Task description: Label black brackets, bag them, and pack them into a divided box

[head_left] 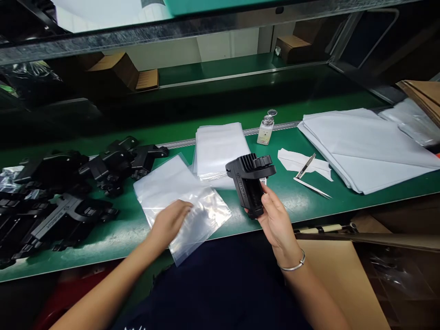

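The tabletop (311,207) carries one bottle (264,134) and one ragged white sheet (291,161). One black device (243,181), ribbed and lettered, is right of the clear bags (162,183), fingers of the right hand (277,217) clamped on it; whether the left hand (172,221) grips, I cannot tell.

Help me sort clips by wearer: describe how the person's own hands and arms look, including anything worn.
The left hand and right hand are ungloved, with no sleeve on the visible forearms. A thin, silver-coloured metal bangle circles the right wrist; the left wrist shows none. Between the arms is a dark navy garment.
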{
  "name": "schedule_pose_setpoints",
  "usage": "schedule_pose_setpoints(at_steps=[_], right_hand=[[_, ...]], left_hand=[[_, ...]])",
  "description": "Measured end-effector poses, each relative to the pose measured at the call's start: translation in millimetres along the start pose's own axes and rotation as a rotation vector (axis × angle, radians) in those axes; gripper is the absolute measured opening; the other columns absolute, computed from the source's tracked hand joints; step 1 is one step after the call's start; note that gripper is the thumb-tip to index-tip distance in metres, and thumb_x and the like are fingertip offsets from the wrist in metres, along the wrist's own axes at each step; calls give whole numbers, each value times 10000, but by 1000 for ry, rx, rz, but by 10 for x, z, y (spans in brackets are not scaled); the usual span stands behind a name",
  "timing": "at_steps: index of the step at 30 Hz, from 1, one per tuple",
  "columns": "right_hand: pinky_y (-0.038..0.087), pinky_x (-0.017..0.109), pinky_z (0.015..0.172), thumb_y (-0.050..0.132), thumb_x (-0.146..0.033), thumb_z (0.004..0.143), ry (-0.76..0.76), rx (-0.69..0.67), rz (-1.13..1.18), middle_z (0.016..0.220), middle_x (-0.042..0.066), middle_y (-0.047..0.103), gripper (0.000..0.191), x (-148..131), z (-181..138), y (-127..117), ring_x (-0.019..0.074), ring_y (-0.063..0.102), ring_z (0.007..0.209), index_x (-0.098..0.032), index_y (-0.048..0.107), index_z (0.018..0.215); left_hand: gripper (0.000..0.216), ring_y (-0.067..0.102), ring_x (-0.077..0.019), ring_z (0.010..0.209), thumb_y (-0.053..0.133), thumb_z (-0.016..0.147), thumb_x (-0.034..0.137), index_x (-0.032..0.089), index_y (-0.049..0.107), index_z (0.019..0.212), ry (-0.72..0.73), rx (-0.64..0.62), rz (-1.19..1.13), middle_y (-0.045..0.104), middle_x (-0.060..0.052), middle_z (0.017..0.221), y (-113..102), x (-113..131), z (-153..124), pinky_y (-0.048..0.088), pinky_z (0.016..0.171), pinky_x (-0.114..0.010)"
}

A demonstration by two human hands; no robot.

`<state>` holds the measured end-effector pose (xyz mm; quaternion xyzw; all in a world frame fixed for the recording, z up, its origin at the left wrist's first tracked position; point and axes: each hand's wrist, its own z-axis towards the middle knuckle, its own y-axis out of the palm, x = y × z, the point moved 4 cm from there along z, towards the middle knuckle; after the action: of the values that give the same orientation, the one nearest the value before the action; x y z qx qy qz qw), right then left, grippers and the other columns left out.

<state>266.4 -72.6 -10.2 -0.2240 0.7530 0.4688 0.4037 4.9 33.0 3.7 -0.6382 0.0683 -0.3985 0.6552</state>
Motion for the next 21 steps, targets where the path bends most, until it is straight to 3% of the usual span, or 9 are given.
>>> schedule_pose_setpoints(at_steps=[3, 6, 8, 11, 16, 19, 21], right_hand=[[597, 390, 720, 661, -513, 853, 7, 4, -29, 1191, 54, 689, 453, -7, -12, -29, 228, 685, 920, -293, 635, 1249], [591, 447, 856, 657, -508, 859, -12, -10, -28, 1249, 54, 672, 433, -38, -33, -55, 269, 661, 1086, -294, 642, 1235], [562, 467, 945, 656, -495, 865, -35, -14, -23, 1290, 44, 656, 406, -64, -49, -70, 275, 618, 1187, -302, 649, 1222], [540, 479, 989, 672, -486, 856, -43, -11, 5, 1292, 39, 660, 396, -80, -63, -83, 276, 601, 1219, -303, 657, 1207], [521, 479, 1016, 694, -469, 842, -27, -25, 65, 1298, 39, 659, 397, -69, -54, -82, 272, 596, 1231, -295, 664, 1197], [522, 480, 1011, 692, -491, 836, -40, -24, 51, 1303, 50, 656, 419, -60, -42, -89, 276, 603, 1220, -285, 661, 1200], [526, 479, 1000, 695, -511, 827, -51, -16, 32, 1295, 56, 660, 439, -52, -39, -100, 280, 609, 1211, -282, 658, 1199]], left_hand=[[353, 693, -194, 895, 323, 1006, 309, 195, 651, 945, 213, -254, -20, 721, -76, 968, 454, 412, -149, 570, 781, -307], [432, 530, -305, 1300, 424, 982, 404, 152, 538, 1315, 345, -395, 65, 546, -178, 1409, 811, 573, -271, 478, 1044, -462], [639, 367, -356, 1425, 473, 959, 451, 135, 329, 1495, 403, -490, 117, 353, -210, 1550, 946, 580, -310, 372, 1123, -554], [642, 337, -314, 1448, 415, 988, 412, 163, 219, 1547, 521, -621, 102, 308, -182, 1574, 1035, 602, -338, 332, 1158, -530], [684, 308, -338, 1457, 405, 984, 460, 108, 230, 1544, 474, -565, 166, 275, -207, 1578, 1128, 680, -218, 318, 1159, -545], [702, 339, -326, 1446, 415, 971, 501, 124, 250, 1540, 503, -586, 175, 337, -193, 1558, 1200, 713, -33, 299, 1167, -549], [654, 334, -318, 1450, 370, 990, 473, 134, 256, 1538, 402, -538, 214, 345, -187, 1558, 1197, 655, 144, 288, 1165, -560]])
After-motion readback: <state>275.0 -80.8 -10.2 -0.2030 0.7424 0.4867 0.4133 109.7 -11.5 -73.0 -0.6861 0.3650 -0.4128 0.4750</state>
